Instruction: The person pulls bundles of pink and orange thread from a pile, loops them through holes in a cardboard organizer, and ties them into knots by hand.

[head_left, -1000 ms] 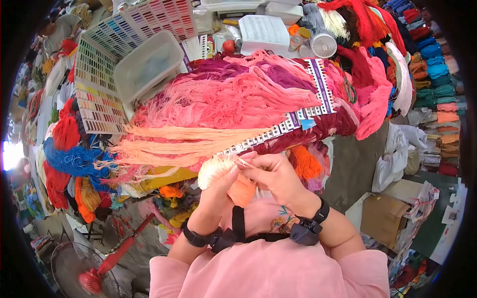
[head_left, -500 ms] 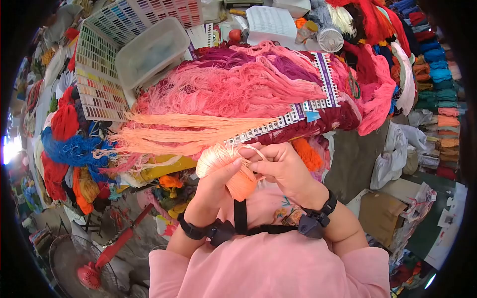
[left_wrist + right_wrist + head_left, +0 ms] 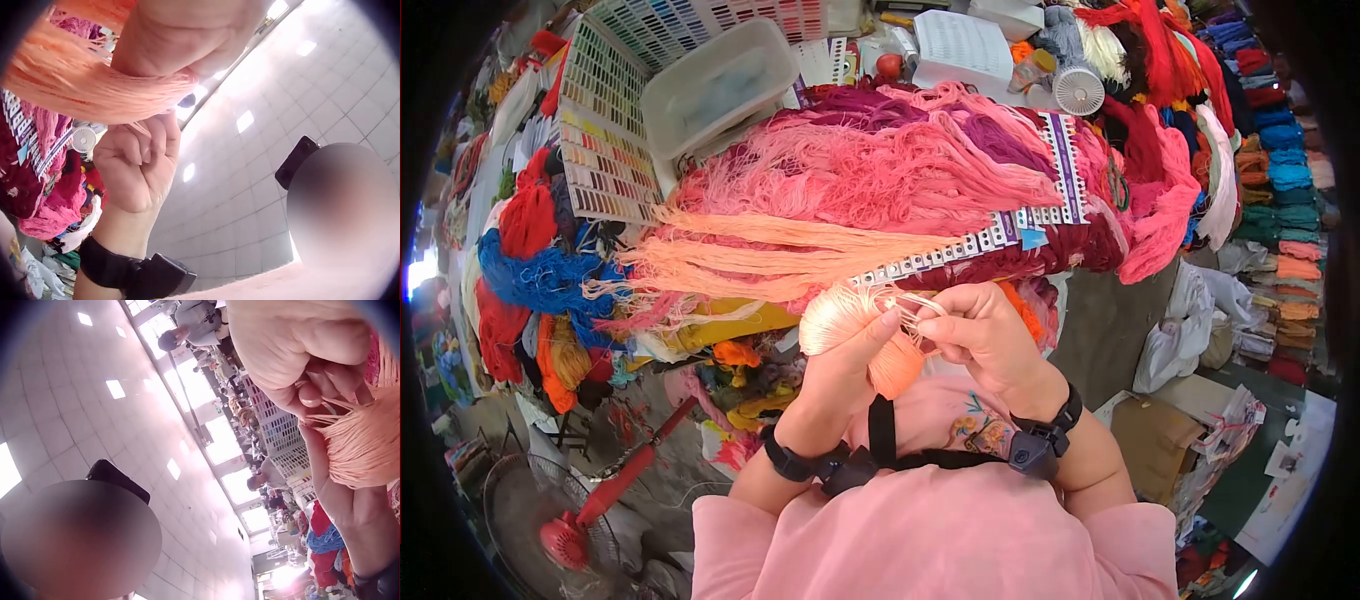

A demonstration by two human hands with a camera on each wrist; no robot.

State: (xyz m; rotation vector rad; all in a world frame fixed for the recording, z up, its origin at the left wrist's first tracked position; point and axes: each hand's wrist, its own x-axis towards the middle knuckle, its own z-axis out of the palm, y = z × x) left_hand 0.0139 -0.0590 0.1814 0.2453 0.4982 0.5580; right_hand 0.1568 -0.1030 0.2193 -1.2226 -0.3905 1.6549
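Observation:
A peach-coloured skein of thread (image 3: 897, 366) is in my left hand (image 3: 836, 372), the thumb laid across its middle and the thread bulging out on both sides. My right hand (image 3: 988, 340), fingers curled, pinches a few pale strands (image 3: 915, 305) drawn from the skein's upper end; they form a small loop between the hands. In the right wrist view the strands fan from the right fingertips into the skein (image 3: 362, 450). Just beyond the hands, a white punched card strip (image 3: 920, 262) lies along loose peach hanks (image 3: 760, 250).
Pink and purple yarn (image 3: 850, 165) is heaped across the table. Behind it stand a clear plastic tub (image 3: 720, 90), a colour sample chart (image 3: 610, 140), a printed sheet (image 3: 963, 48) and a small white fan (image 3: 1079, 90). A red standing fan (image 3: 565, 540) is at lower left.
The right hand has moved a little to the right of the left, drawing the strands into a more visible loop. The left hand keeps its hold on the skein. The head view has shifted slightly.

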